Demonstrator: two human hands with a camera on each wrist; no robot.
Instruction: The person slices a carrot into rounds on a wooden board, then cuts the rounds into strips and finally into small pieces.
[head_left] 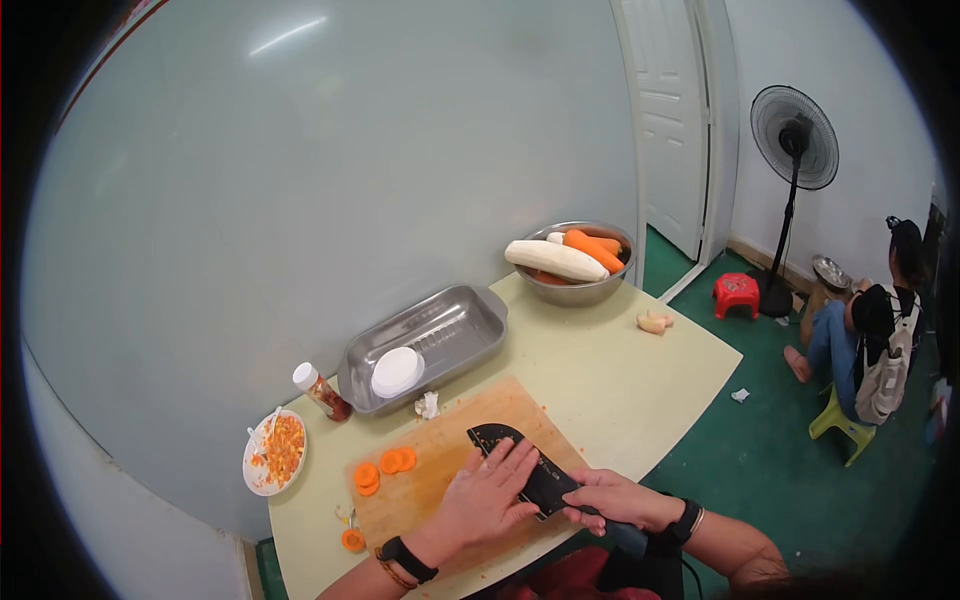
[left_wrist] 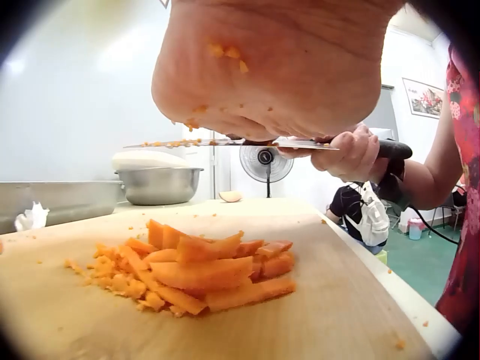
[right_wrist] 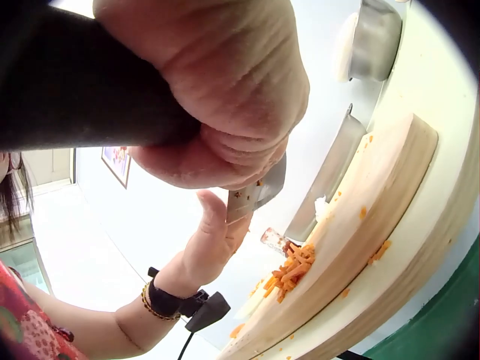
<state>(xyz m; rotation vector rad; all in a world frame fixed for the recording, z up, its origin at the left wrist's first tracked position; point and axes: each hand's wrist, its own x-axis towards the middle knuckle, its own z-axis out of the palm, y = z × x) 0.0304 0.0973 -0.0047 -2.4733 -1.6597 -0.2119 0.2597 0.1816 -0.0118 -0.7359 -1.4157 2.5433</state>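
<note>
The pale desk (head_left: 640,375) has a smooth, low-sheen top; toward its far right corner sits a glossy metal bowl (head_left: 575,292). Along the far edge, the grey tray (head_left: 470,330) shines like smooth metal. The cutting board (head_left: 400,510) looks like matt wood, the knife's blade (head_left: 545,485) dark, smooth metal.

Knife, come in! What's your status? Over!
Right grip on knife handle; left grip open, flat on blade. Carrot sticks on board, blade raised above them. Nothing seen between blade and sticks.
</note>
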